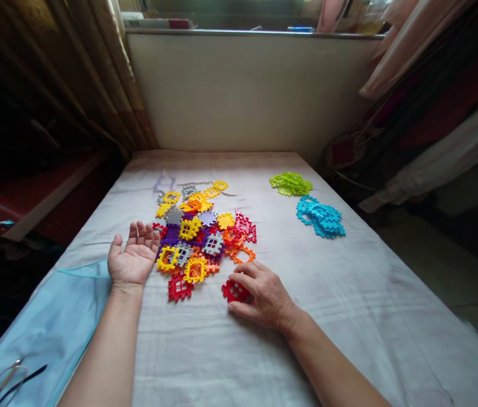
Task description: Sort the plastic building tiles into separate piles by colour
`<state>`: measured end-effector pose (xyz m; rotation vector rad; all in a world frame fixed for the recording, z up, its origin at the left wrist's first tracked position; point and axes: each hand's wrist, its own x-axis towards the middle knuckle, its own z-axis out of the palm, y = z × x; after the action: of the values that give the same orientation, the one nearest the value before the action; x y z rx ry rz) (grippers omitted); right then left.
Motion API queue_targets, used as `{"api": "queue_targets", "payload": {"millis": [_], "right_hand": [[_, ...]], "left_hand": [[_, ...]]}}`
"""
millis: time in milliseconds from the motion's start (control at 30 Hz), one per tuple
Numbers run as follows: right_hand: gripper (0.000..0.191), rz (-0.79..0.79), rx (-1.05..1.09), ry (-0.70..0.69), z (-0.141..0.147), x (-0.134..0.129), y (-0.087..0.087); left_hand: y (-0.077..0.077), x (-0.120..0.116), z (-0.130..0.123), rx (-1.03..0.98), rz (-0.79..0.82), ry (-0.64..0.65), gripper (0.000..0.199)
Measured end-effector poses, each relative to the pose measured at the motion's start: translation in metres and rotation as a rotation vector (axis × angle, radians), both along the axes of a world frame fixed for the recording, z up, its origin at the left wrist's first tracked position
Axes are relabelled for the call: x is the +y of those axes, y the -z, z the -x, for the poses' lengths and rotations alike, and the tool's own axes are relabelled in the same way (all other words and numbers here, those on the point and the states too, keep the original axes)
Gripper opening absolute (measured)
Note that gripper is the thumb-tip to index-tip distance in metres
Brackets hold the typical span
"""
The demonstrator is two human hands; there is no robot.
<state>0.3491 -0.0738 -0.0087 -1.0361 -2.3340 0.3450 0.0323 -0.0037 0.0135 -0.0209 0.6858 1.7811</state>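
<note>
green tile pile [290, 183] | blue tile pile [321, 219] | light-blue cloth [59, 316] bottom left | eyeglasses [8, 381] on it

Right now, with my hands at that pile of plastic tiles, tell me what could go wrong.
1. The right hand grips a red tile close beside another red tile; dragging it could snag that one.
2. The left hand lies palm up against the mixed pile; a sweep might scatter it.
3. The green pile and blue pile sit near the bed's right edge; a tug on the sheet could spill them.
</note>
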Motion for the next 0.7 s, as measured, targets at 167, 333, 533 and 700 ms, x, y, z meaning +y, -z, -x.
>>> {"api": "queue_targets", "payload": {"millis": [167, 333, 533, 700], "right_hand": [[0.049, 0.018, -0.041, -0.049, 0.003, -0.003, -0.003], [0.042, -0.038, 0.057, -0.032, 0.004, -0.003, 0.001], [0.038, -0.175, 0.132, 0.418, -0.024, 0.014, 0.010], [0.036, -0.132, -0.010, 0.705, -0.046, 0.028, 0.018]], "left_hand": [[0.005, 0.003, 0.004, 0.003, -0.001, 0.005, 0.034], [0.009, 0.002, 0.006, 0.049, -0.003, 0.020, 0.031], [0.010, 0.003, 0.005, 0.094, -0.012, 0.009, 0.030], [0.010, 0.004, 0.006, 0.082, -0.001, 0.005, 0.033]]}}
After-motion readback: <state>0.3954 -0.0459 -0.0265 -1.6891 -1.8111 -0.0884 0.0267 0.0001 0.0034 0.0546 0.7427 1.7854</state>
